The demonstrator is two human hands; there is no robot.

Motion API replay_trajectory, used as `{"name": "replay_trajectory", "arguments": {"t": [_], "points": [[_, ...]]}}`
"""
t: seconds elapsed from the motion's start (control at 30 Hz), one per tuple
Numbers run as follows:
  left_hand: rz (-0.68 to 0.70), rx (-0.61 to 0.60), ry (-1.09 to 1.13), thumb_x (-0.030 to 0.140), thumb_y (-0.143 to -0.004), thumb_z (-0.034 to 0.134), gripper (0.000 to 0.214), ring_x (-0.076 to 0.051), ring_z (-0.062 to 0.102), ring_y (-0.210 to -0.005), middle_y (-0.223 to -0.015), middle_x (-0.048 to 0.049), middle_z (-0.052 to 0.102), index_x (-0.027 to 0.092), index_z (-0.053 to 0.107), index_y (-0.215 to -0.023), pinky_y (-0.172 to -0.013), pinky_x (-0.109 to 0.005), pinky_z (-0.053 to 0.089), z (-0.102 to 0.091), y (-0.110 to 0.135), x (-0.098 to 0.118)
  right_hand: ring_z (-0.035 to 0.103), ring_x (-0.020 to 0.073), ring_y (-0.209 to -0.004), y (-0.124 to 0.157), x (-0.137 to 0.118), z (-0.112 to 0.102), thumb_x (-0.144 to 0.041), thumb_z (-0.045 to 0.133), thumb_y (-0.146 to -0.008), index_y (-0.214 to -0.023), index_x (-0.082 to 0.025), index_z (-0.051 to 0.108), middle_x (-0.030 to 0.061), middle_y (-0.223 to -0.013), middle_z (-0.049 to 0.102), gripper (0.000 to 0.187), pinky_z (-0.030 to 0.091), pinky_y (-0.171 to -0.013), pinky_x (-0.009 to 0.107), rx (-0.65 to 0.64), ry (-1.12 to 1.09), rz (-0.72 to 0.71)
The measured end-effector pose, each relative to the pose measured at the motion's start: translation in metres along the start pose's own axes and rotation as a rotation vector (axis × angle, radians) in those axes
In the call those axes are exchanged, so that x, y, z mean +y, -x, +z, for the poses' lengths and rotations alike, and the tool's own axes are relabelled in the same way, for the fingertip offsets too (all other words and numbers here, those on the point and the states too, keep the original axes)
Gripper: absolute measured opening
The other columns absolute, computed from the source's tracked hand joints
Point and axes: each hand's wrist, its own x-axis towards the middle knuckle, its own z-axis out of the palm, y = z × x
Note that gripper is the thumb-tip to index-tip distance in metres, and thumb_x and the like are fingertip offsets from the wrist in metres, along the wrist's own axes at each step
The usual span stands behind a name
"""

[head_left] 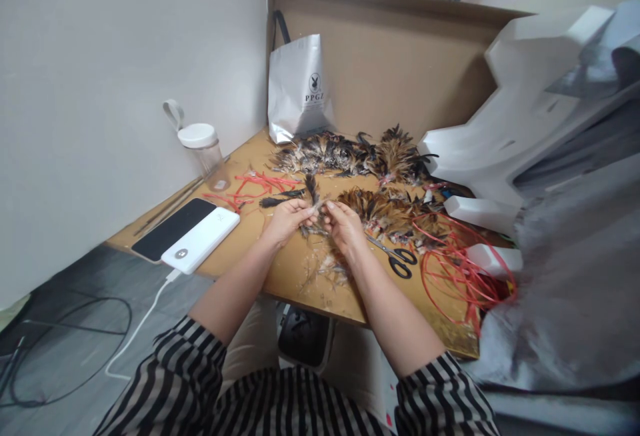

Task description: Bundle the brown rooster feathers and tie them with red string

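Note:
My left hand [287, 219] and my right hand [344, 223] meet above the middle of the brown table [280, 269]. Both pinch a small bunch of dark feathers [313, 191] whose tips stick up between the fingers. Loose feather scraps [325, 266] lie on the table under my hands. Piles of brown and black feathers [350, 153] lie just beyond, with another heap [380, 209] to the right of my right hand. Black-handled scissors [397, 259] rest beside my right wrist.
Red cords [460, 269] coil at the right, and more red strands [250, 186] lie at the left. A white power bank [201, 239] and a phone [173, 228] sit at the left edge. A lidded jar [204, 149], a white bag [297, 86], cardboard backing [400, 56] and white foam pieces [500, 129] surround the table.

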Motion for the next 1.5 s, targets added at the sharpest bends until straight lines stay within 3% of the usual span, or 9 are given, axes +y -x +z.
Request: {"name": "replay_trajectory", "arguments": {"t": [0.3, 0.7, 0.93, 1.13, 1.33, 1.5], "points": [[0.018, -0.093, -0.162, 0.030, -0.062, 0.070, 0.025, -0.010, 0.058, -0.054, -0.061, -0.0037, 0.064, 0.011, 0.058, -0.072, -0.055, -0.021, 0.045, 0.004, 0.003, 0.001, 0.039, 0.0052, -0.042, -0.001, 0.003, -0.003, -0.035, 0.073, -0.053, -0.065, -0.016, 0.057, -0.0045, -0.049, 0.051, 0.028, 0.025, -0.037, 0.017, -0.014, 0.069, 0.024], [-0.216, -0.181, 0.110, 0.021, -0.064, 0.070, 0.020, -0.009, 0.061, -0.059, -0.073, -0.0079, 0.067, 0.008, 0.060, -0.077, -0.051, -0.014, 0.045, -0.005, 0.001, -0.002, 0.041, 0.0064, -0.045, 0.001, 0.009, 0.001, -0.039, 0.070, -0.057, -0.070, -0.017, 0.058, -0.0040, -0.052, 0.052, 0.029, 0.029, -0.042, 0.019, -0.012, 0.129, -0.058], [-0.253, -0.139, 0.180, 0.016, -0.062, 0.071, 0.018, -0.006, 0.058, -0.053, -0.066, -0.0048, 0.065, 0.009, 0.062, -0.076, -0.049, -0.013, 0.045, -0.004, -0.001, -0.002, 0.037, 0.0060, -0.043, 0.003, 0.009, 0.003, -0.038, 0.069, -0.059, -0.067, -0.018, 0.058, -0.0056, -0.048, 0.048, 0.024, 0.027, -0.042, 0.019, -0.012, 0.169, -0.092], [-0.248, -0.131, 0.094, 0.019, -0.060, 0.073, 0.020, -0.006, 0.057, -0.052, -0.063, -0.0050, 0.064, 0.008, 0.064, -0.074, -0.050, -0.013, 0.045, -0.002, 0.000, -0.002, 0.040, 0.0066, -0.044, 0.005, 0.006, 0.004, -0.037, 0.068, -0.058, -0.066, -0.017, 0.057, -0.0048, -0.051, 0.052, 0.024, 0.029, -0.044, 0.020, 0.004, 0.236, -0.115], [-0.183, -0.114, 0.021, 0.024, -0.060, 0.072, 0.020, -0.006, 0.055, -0.049, -0.060, -0.0034, 0.062, 0.009, 0.062, -0.070, -0.047, -0.014, 0.042, -0.003, 0.000, -0.003, 0.040, 0.0073, -0.046, 0.005, 0.003, 0.003, -0.036, 0.066, -0.060, -0.066, -0.017, 0.058, -0.0043, -0.051, 0.052, 0.021, 0.031, -0.045, 0.020, -0.011, 0.350, -0.155], [-0.133, -0.036, 0.030, 0.026, -0.060, 0.073, 0.022, -0.005, 0.054, -0.049, -0.064, -0.0034, 0.063, 0.010, 0.062, -0.070, -0.045, -0.014, 0.040, -0.005, -0.003, -0.003, 0.041, 0.0078, -0.046, -0.003, -0.004, -0.010, -0.037, 0.064, -0.061, -0.067, -0.017, 0.061, -0.0034, -0.052, 0.053, 0.021, 0.032, -0.047, 0.021, 0.000, 0.515, -0.226]]}}
